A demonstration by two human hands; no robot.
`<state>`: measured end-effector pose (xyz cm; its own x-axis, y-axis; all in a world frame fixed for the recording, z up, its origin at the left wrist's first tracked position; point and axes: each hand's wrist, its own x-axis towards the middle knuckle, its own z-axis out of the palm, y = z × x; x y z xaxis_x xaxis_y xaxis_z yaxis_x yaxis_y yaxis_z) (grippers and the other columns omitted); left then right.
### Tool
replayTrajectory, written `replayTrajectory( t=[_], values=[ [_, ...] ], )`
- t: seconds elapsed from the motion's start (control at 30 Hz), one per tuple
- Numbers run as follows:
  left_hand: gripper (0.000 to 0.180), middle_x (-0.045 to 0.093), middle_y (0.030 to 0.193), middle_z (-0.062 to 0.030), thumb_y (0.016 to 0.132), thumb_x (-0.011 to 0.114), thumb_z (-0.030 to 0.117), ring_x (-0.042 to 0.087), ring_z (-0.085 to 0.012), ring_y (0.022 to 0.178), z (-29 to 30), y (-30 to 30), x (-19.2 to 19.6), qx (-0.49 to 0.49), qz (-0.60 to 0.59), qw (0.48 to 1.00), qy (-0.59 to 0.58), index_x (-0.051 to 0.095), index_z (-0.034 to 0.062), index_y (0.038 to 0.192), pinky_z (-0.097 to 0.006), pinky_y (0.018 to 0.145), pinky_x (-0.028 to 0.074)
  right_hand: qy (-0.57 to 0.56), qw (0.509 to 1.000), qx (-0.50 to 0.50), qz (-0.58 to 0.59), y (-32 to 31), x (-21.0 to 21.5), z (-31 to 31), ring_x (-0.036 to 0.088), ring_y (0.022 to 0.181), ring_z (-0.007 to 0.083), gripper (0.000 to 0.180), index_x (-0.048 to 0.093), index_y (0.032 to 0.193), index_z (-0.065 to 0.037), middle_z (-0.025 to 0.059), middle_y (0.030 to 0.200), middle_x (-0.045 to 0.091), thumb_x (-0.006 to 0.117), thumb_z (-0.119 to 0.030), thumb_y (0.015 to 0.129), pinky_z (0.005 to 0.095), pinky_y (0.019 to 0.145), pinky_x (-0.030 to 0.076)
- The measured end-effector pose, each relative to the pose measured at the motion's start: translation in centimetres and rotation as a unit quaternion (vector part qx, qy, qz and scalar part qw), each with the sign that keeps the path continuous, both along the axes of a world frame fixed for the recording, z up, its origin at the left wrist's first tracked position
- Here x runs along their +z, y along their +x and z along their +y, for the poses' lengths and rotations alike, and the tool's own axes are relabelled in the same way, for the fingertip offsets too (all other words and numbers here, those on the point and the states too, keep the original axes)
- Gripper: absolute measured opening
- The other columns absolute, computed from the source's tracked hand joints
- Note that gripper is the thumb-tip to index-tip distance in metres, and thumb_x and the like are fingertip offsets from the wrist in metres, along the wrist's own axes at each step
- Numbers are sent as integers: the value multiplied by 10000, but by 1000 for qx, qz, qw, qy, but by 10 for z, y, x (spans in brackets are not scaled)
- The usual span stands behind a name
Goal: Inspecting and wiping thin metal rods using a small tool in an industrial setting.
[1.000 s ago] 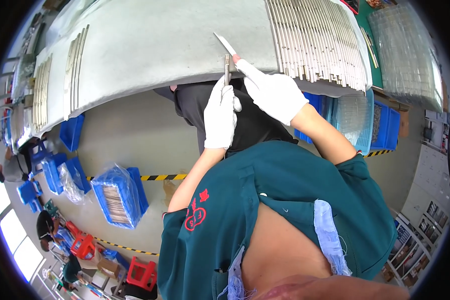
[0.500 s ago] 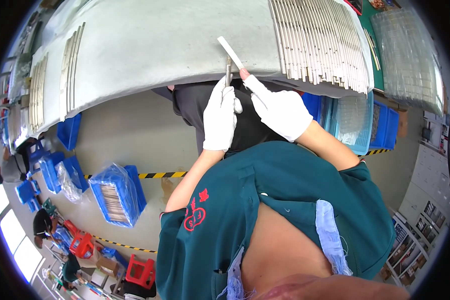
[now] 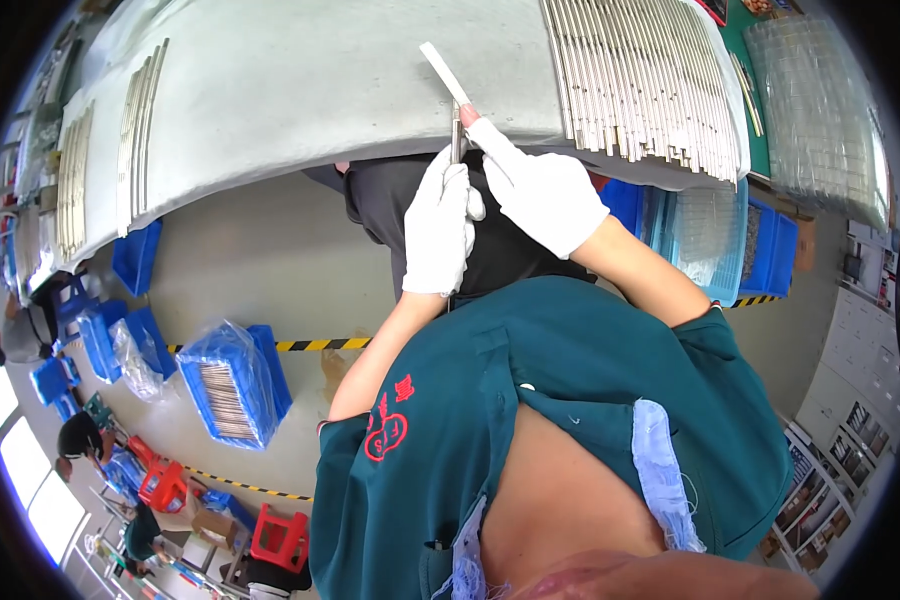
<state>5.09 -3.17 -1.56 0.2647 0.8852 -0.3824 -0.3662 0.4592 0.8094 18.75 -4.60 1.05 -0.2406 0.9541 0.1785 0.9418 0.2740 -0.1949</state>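
Note:
My left hand [image 3: 438,228], in a white glove, is closed around a thin metal rod [image 3: 457,140] that points away from me past the table's near edge. A narrow white strip [image 3: 442,72] is held in my gloved right hand [image 3: 548,195], with a bare fingertip on its near end. That fingertip is at the rod's upper part; whether the strip touches the rod I cannot make out. Many similar metal rods [image 3: 635,85] lie side by side at the right of the grey-covered table [image 3: 320,90].
Smaller groups of rods [image 3: 142,130] lie at the table's left. A stack of clear plastic trays [image 3: 820,120] stands far right. Blue crates [image 3: 770,250] sit under the table's right side. On the floor at left is a bagged blue crate of rods [image 3: 232,385]. Other people work far left.
My right hand has moved left and farther away, taking the white strip along and bringing its fingertip to the rod. My left hand has barely moved and still grips the rod.

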Motion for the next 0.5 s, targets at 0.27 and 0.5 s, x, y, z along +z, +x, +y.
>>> replayTrajectory(
  t=[0.27, 0.5],
  values=[
    [369, 499, 638, 6, 940, 423, 151, 340, -17, 433, 0, -1, -5, -13, 2, 1000, 6, 426, 5, 1279, -165, 392, 267, -39, 999, 29, 1, 5, 0, -2, 533, 433, 185, 302, 535, 1094, 31, 114, 1211, 538, 509, -70, 811, 311, 422, 444],
    [338, 508, 590, 14, 938, 432, 176, 285, -17, 350, 11, -19, 14, -98, 26, 994, -47, 467, 47, 1249, -172, 322, 215, 11, 998, 65, -18, 14, -4, -12, 514, 387, 210, 420, 476, 1247, -107, 64, 990, 611, 500, -152, 830, 348, 377, 415]
  ],
)
